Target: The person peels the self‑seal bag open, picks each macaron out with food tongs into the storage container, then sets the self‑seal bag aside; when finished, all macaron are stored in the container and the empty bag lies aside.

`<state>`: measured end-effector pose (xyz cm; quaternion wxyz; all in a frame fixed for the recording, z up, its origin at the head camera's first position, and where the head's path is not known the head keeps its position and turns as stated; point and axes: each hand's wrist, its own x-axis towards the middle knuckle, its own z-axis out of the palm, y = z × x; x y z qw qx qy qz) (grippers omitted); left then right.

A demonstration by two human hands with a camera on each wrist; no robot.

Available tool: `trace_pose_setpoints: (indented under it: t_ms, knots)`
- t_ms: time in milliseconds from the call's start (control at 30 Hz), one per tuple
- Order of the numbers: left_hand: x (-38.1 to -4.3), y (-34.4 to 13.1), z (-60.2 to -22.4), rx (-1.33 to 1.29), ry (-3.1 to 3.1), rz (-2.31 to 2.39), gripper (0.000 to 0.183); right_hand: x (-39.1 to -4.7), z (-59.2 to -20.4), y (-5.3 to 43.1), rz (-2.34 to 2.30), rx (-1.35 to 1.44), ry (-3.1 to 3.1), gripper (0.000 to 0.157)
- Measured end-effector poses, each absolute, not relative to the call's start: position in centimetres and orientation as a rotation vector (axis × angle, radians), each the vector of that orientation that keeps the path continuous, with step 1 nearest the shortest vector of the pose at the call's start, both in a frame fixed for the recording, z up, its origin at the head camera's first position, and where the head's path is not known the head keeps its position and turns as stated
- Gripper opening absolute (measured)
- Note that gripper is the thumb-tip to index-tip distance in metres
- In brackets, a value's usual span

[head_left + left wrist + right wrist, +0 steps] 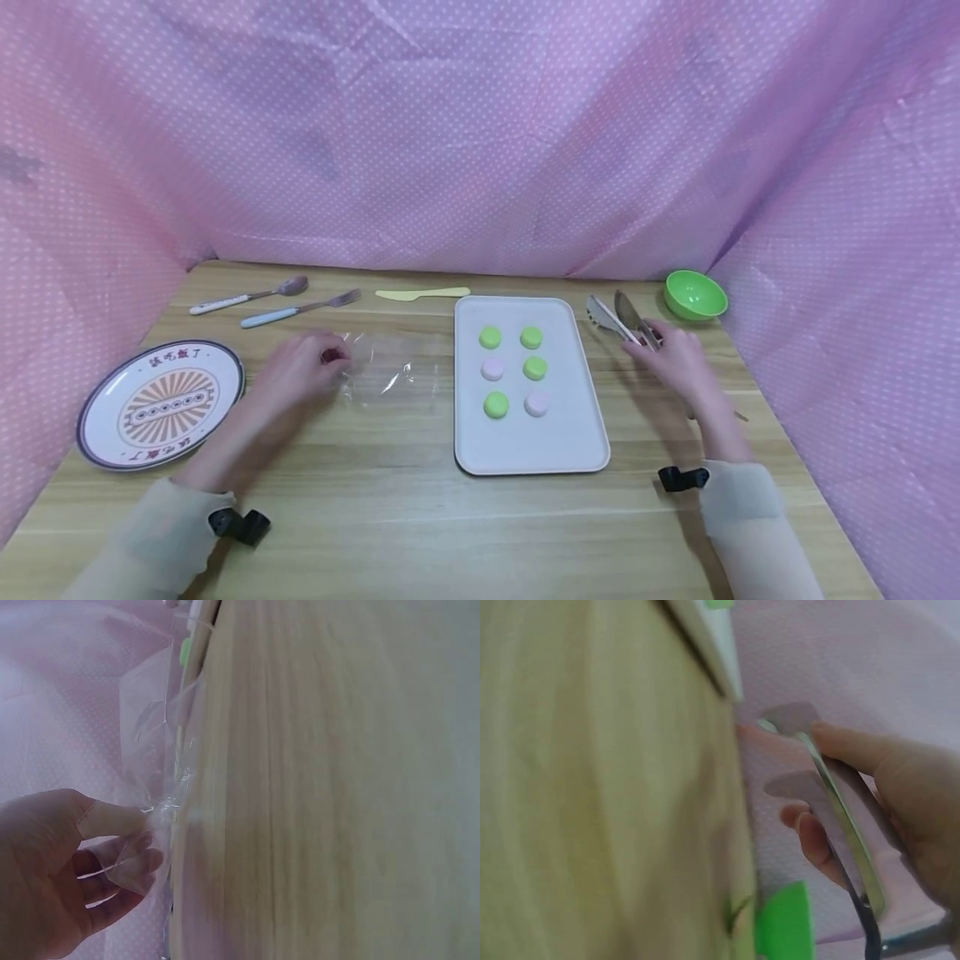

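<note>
In the head view my left hand [303, 362] pinches the near edge of a clear plastic bag [397, 371], which stretches right toward the tray. The left wrist view shows the thin film [150, 761] caught between thumb and fingers. On the right, my right hand [678, 358] grips metal tongs [606, 320], their two tips spread apart and pointing away from me. The right wrist view has the thumb on one arm of the tongs [845, 814] and fingers at the other. Between the hands, a white tray [517, 448] bears several green and pale pink round sweets [536, 367].
A patterned plate [217, 417] lies at left, with a spoon [251, 296] and fork [300, 310] behind it. A yellow knife [422, 294] lies behind the bag. At back right stands a green bowl [695, 296]. Pink dotted cloth [480, 150] hangs around the table.
</note>
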<state>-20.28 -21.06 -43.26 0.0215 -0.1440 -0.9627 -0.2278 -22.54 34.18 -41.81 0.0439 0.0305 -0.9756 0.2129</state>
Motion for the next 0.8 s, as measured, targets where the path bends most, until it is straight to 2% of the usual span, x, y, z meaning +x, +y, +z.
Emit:
trace_pose_setpoints:
  t_ms: [67,333,400,533,600,800]
  knots:
    - [-20.5,-21.1,-43.3,-0.481,-2.957,-0.673,0.005,-23.0,-42.5,34.1,0.639,0.076,-2.969,0.063]
    - [-21.1,-20.9,-43.8,-0.487,-2.930,-0.581,0.009,-24.0,-43.5,32.7,0.623,0.059,-2.976,0.081]
    - [-21.2,-20.7,-44.0,-0.496,-2.925,-0.565,0.010,-24.2,-43.7,32.5,0.600,0.075,-2.994,0.077]
    - [-21.5,-20.3,-44.1,-0.508,-2.916,-0.550,0.009,-24.4,-44.0,32.1,0.550,0.113,-3.045,0.054]
    - [-21.6,-20.1,-44.2,-0.499,-2.915,-0.556,0.009,-24.5,-44.2,32.0,0.534,0.145,-3.061,0.047]
    - [-21.6,-19.8,-44.7,-0.516,-2.881,-0.563,0.006,-24.4,-44.4,32.0,0.391,0.211,-3.063,0.053]
